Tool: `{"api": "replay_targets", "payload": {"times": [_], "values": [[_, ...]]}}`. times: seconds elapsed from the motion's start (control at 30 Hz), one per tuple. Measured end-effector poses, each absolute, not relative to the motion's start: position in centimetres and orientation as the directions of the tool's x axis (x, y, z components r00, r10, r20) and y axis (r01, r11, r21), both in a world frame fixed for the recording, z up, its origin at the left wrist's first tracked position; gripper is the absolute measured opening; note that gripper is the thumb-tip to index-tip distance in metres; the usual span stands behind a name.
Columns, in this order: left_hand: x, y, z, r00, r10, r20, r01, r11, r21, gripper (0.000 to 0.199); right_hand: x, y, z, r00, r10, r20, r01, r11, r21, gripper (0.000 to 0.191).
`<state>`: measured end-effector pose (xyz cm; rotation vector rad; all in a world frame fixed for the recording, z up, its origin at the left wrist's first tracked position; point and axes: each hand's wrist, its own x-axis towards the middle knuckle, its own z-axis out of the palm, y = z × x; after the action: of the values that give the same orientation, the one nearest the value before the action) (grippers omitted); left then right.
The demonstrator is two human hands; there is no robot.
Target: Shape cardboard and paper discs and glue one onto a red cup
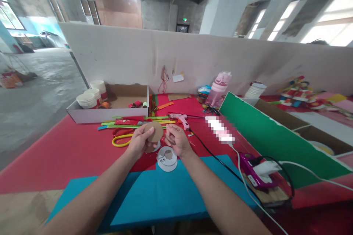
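In my left hand (141, 138) is a round brown cardboard disc (156, 133), gripped at its left edge with the thumb on top. My right hand (178, 140) is held just right of the disc, its fingers curled together; whether anything is between them is hidden. Below the hands, round white paper pieces (167, 164) with dark print lie stacked on the blue cover. A pink glue gun (181, 119) rests on the red cloth behind my right hand. Scissors with yellow and red handles (121, 140) lie left of my left hand, beside green and yellow paper strips (110, 125).
At the back left stands a cardboard box (110, 115) with paper cups (87, 100). A pink bottle (219, 88) is at the back. To the right are a green-sided box (275, 136) and a purple power strip (255, 174), with cables crossing the table. A white partition (132, 55) rises behind.
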<state>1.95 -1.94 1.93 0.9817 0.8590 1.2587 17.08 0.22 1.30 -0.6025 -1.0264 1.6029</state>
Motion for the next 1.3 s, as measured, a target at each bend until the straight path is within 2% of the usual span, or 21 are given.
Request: {"api": "replay_targets", "payload": {"times": [0.07,0.13,0.23,0.3,0.37,0.47,0.53,0.6,0.73,0.87,0.97,1.13,1.3], "values": [[1.6,-1.6,1.7,0.117,0.993,0.001,-0.273,0.031,0.962,0.036,17.3,0.5,1.4,-0.211,0.969,0.13,-0.525,0.0,-0.851,0.036],[1.2,-1.2,1.4,0.1,0.993,0.055,-0.135,-0.041,0.99,0.036,17.5,0.8,1.3,-0.158,0.977,0.141,-0.488,0.047,-0.871,0.031],[0.9,-0.8,1.0,0.12,0.976,0.18,0.05,-0.187,0.981,0.031,17.6,1.1,1.2,-0.093,0.978,0.186,-0.342,0.144,-0.929,0.028],[0.9,-0.7,0.8,0.134,0.967,0.216,0.097,-0.23,0.968,0.029,17.5,1.1,1.1,-0.073,0.969,0.234,-0.221,0.213,-0.952,0.027],[0.9,-0.7,0.6,0.137,0.968,0.212,0.115,-0.228,0.967,0.031,17.5,0.9,1.2,-0.115,0.946,0.304,-0.097,0.294,-0.951,0.025],[0.9,-0.8,0.7,0.126,0.981,0.148,0.098,-0.161,0.982,0.033,17.6,0.6,1.4,-0.198,0.882,0.427,0.089,0.45,-0.888,0.023],[0.9,-0.8,0.8,0.079,0.992,0.101,0.026,-0.103,0.994,0.035,17.6,0.3,1.6,-0.221,0.863,0.454,0.177,0.493,-0.852,0.025],[0.9,-0.7,1.0,0.005,0.997,0.071,-0.106,-0.07,0.992,0.035,17.5,0.1,1.6,-0.257,0.87,0.421,0.215,0.476,-0.853,0.028],[1.0,-0.6,1.0,-0.03,0.999,0.02,-0.334,-0.029,0.942,0.035,16.9,-0.1,1.0,-0.3,0.893,0.335,0.189,0.4,-0.897,0.034],[1.2,-0.8,1.2,-0.001,1.0,-0.024,-0.361,0.022,0.932,0.043,16.4,-0.2,0.5,-0.34,0.905,0.256,0.157,0.323,-0.933,0.033],[1.3,-0.9,1.5,0.017,0.999,-0.042,-0.378,0.046,0.925,0.04,16.4,-0.2,0.4,-0.362,0.905,0.222,0.099,0.274,-0.957,0.034],[1.5,-1.5,1.5,0.212,0.975,-0.066,-0.46,0.159,0.874,0.026,16.8,-0.5,1.1,-0.489,0.85,0.196,-0.173,0.126,-0.977,0.036],[1.3,-1.6,1.2,0.436,0.9,-0.012,-0.523,0.264,0.81,0.022,17.0,-1.2,1.8,-0.553,0.805,0.216,-0.264,0.077,-0.961,0.035]]}}
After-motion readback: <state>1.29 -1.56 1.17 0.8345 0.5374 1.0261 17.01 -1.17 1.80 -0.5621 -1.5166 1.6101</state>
